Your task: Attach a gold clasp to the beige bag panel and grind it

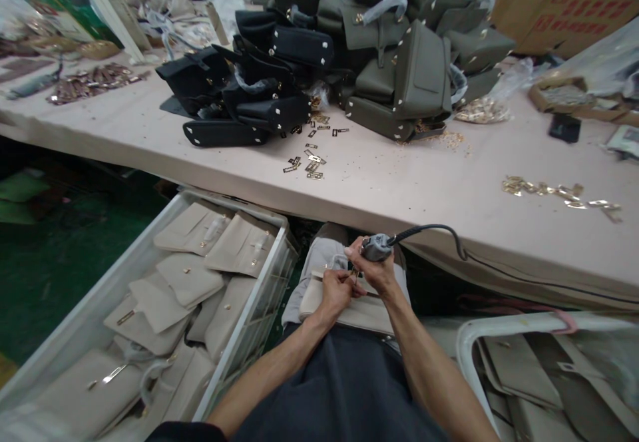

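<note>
Gripping the corded tool [378,247] in our right hand [377,272], left hand [338,290] on the beige bag [367,312], hold unclear, we are working between crate [267,295], tub [516,323] and cluttered table [369,186].

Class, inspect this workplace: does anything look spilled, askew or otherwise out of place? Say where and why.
Tiny gold-coloured bits lie strewn on the table beside the olive bags, looking spilled because no container holds them. Small metal plates also lie scattered near the black bags. No damage is evident.
</note>
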Tool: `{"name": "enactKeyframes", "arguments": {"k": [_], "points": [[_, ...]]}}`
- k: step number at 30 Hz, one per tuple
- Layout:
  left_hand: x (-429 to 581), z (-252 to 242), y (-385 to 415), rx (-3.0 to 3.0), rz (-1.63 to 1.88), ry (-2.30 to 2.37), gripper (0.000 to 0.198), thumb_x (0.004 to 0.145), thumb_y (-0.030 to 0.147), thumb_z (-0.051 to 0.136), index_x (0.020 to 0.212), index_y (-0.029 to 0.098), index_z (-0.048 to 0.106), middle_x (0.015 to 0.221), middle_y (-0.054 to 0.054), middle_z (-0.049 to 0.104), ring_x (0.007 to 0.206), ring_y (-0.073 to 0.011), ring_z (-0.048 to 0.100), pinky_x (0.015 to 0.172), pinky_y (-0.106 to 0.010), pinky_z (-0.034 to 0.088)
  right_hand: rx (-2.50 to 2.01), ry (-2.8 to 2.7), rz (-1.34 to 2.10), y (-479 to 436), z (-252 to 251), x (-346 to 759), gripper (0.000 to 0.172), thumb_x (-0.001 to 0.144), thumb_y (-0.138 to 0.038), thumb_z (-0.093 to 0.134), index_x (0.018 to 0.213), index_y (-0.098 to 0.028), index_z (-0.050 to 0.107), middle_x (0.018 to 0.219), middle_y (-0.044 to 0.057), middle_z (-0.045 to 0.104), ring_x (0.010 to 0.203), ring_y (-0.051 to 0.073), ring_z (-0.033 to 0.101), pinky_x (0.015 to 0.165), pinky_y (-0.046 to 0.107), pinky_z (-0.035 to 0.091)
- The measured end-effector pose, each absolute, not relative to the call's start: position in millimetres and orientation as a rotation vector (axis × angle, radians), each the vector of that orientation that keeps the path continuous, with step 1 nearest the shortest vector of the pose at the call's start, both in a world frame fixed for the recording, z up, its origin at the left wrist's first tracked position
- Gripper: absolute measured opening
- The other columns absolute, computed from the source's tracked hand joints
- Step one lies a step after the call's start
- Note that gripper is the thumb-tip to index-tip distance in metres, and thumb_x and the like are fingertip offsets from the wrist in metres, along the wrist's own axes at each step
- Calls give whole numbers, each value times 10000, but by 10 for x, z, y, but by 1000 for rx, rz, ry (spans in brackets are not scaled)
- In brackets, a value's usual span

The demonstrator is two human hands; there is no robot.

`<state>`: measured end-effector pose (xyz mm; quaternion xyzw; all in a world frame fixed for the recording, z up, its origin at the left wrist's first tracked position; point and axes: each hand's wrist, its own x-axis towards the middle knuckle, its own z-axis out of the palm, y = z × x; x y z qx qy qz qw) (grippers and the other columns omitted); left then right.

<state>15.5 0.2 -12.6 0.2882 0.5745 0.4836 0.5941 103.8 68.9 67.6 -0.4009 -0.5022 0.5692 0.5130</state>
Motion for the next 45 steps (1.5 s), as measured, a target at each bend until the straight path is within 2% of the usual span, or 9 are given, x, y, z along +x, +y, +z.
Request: {"name": "enactKeyframes", "arguments": {"k": [4,11,16,21,28,36,40,45], "points": [[157,-104,30,674,1117,1345,214,798,310,635,683,142,700,597,-69,723,525,-192,692,507,-270,551,-874,-988,1338,740,802,1120,274,687,-276,898,662,-180,643,677,14,616,542,128,526,478,252,448],[185,-79,15,778,1066,1407,255,886,332,561,720,171,671,628,-66,710,562,-219,708,533,-295,539,-737,-896,1264,795,926,1272,203,751,-268,817,690,-187,642,710,14,637,446,96,485,466,272,445],[186,1,-23,1204,1044,1594,220,951,328,535,826,220,679,628,-49,667,650,-232,693,658,-311,514,-755,-796,1237,769,917,1346,189,759,-244,801,682,-175,643,704,17,646,436,93,488,465,273,437],[226,-2,-10,1588,927,1789,205,964,213,471,877,200,655,813,-106,699,790,-268,669,756,-365,481,-836,-707,1172,788,956,1466,207,721,-231,827,688,-166,634,685,18,657,438,103,507,466,274,443],[320,-107,8,1772,710,1966,269,999,206,382,1057,113,627,916,-193,692,840,-307,671,750,-392,500,-844,-556,1214,795,926,1545,251,709,-260,839,732,-181,602,708,3,666,451,93,505,481,265,471],[355,-108,18,1846,534,2028,368,1016,212,333,1271,41,536,1036,-239,677,858,-328,689,723,-400,524,-815,-554,1186,754,856,1437,217,737,-244,821,722,-175,615,697,2,657,449,95,509,476,264,463],[367,-107,14,1888,427,2060,387,1018,213,325,1288,17,521,1025,-240,673,839,-327,695,700,-389,525,-809,-555,1175,756,844,1409,213,747,-232,816,724,-173,613,701,1,657,449,93,510,475,259,457],[375,-111,2,1899,371,2086,302,1021,206,348,1207,72,544,1011,-190,674,838,-290,697,705,-354,524,-814,-566,1130,757,828,1386,235,742,-244,826,703,-170,605,688,0,654,446,93,506,474,262,469]]}}
